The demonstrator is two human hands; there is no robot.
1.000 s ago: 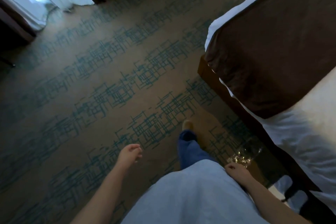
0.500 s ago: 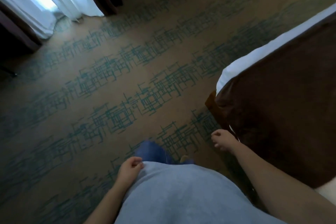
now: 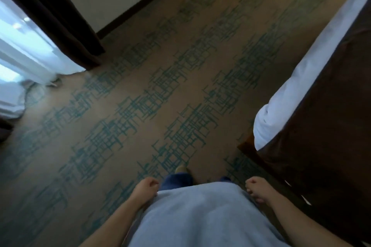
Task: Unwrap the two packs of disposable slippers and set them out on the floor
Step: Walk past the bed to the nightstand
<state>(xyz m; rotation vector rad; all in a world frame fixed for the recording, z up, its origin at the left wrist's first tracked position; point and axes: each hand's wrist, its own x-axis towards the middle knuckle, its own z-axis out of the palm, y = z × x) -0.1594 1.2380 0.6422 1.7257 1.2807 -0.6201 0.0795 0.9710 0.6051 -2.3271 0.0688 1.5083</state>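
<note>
Slippers: not in view, can't tell where they are.
L hand: at my hip, fingers loosely curled, holding nothing.
R hand: other hip, loosely curled too, nothing in it.
Shirt: light blue, btwn both hands.
Carpet: ahead of my fingers.
Bed: just R of R hand.
Curtain: far L, ahead.

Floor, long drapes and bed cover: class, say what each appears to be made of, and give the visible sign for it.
Floor: looks like woven carpet, matt tan with a repeated teal line pattern.
Dark curtain: seemingly heavy opaque brown cloth, hanging in folds.
Sheer curtain: thin white fabric, since daylight glows through it.
Bed cover: probably soft matt brown textile over a white sheet; blur hides the weave.
</note>
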